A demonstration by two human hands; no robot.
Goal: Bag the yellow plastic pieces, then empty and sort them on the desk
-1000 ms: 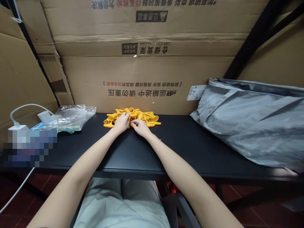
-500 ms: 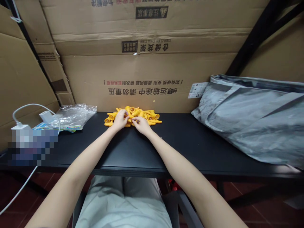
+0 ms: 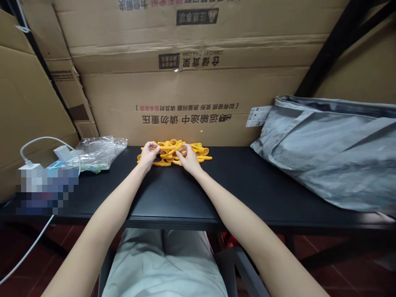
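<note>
One cardboard panel (image 3: 198,90) backs one black table (image 3: 244,189), where from afar I see a yellow heap (image 3: 167,156), too tangled to count. The left hand (image 3: 148,154) and right hand (image 3: 189,159), fingertips nearly together, pinch one yellow piece (image 3: 167,147) between them at the heap.

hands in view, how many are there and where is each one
2: the left hand at the left part of the yellow pile, the right hand right of the pile's middle. No others show.
</note>
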